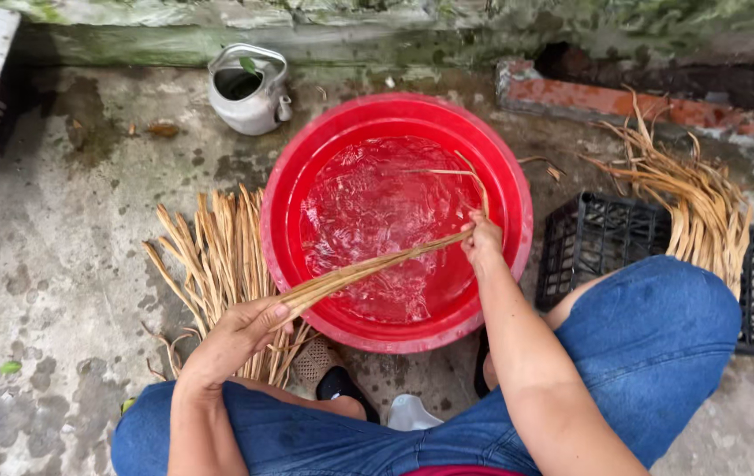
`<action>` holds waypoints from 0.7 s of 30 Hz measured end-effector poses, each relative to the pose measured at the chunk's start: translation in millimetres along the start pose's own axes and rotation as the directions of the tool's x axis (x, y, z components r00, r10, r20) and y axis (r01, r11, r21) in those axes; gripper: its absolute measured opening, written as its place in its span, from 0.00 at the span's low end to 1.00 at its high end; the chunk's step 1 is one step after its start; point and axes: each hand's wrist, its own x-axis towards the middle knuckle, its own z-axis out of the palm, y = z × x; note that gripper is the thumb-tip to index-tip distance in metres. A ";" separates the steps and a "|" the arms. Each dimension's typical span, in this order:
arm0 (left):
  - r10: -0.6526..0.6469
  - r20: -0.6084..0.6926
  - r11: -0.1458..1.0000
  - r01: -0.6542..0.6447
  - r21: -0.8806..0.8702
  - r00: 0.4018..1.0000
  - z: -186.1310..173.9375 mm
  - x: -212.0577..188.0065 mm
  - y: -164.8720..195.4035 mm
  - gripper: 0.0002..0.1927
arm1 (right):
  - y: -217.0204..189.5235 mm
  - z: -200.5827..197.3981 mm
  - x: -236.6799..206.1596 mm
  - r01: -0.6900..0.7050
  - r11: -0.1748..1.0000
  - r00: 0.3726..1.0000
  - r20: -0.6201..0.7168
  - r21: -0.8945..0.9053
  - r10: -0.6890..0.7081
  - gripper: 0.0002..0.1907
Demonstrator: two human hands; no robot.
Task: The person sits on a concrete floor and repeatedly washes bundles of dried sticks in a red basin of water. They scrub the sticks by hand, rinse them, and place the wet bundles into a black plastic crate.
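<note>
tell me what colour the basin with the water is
Red, bright and plain, the basin shows best in the head view.

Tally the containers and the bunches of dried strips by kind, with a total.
Red basin: 1
Metal kettle: 1
Black crate: 1
Dried strip bunches: 3 (on the ground, on the crate, held by left hand and right hand at)
Total: 6

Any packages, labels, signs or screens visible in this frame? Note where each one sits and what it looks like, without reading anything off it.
None: no package, label, sign or screen shows.
Containers in view instead:
Round red plastic basin of water, centre, on the concrete floor.
Black plastic lattice crate, right of the basin, with dried tan strips draped over it.
Small grey metal kettle, upper left, lid off.
</note>
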 end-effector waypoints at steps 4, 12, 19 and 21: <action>0.035 -0.115 0.994 -0.046 -0.098 0.993 -7.9 12.4 -5.9 0.15 | -15.3 8.2 -12.7 -0.019 0.975 0.999 0.031 0.220 0.012 0.23; -0.002 -0.284 0.949 0.092 0.303 0.959 68.6 84.0 -6.5 0.16 | 37.0 98.8 -150.6 -0.116 0.935 0.681 0.658 -0.335 0.320 0.35; -0.002 -0.258 0.963 0.070 0.258 0.966 97.3 91.4 -4.6 0.14 | 63.4 100.6 -164.1 -0.051 0.929 0.709 0.642 -0.366 0.292 0.22; 0.055 -0.191 0.989 -0.027 0.148 0.980 100.3 88.2 -8.5 0.13 | 61.9 95.1 -151.1 -0.050 0.937 0.767 0.587 -0.346 0.258 0.21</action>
